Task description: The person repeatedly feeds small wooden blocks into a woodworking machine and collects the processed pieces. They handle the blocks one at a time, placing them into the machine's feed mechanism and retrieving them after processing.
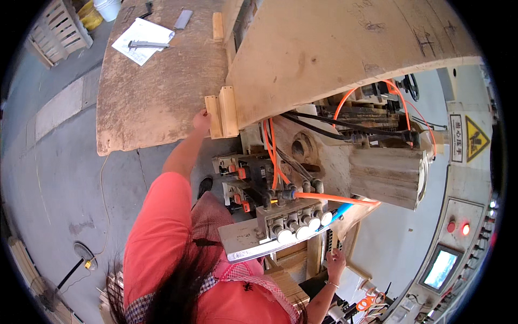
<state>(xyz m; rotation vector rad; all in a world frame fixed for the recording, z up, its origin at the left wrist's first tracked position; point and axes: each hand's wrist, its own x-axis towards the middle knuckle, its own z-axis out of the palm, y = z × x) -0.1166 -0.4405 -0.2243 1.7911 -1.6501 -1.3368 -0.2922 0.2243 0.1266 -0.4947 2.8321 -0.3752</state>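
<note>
Blocks (229, 112) point lengthwise forward, half-curled left hand (202, 121) touching 1, right hand (335, 262) half-curled, holds unclear.

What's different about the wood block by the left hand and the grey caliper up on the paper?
The wood block is tan and chunky; the caliper is grey and thin. The left hand is at the wood block's edge, while no hand is near the caliper. The wood block sits beside a second block; the caliper lies on white paper. Both are longer than wide.
</note>
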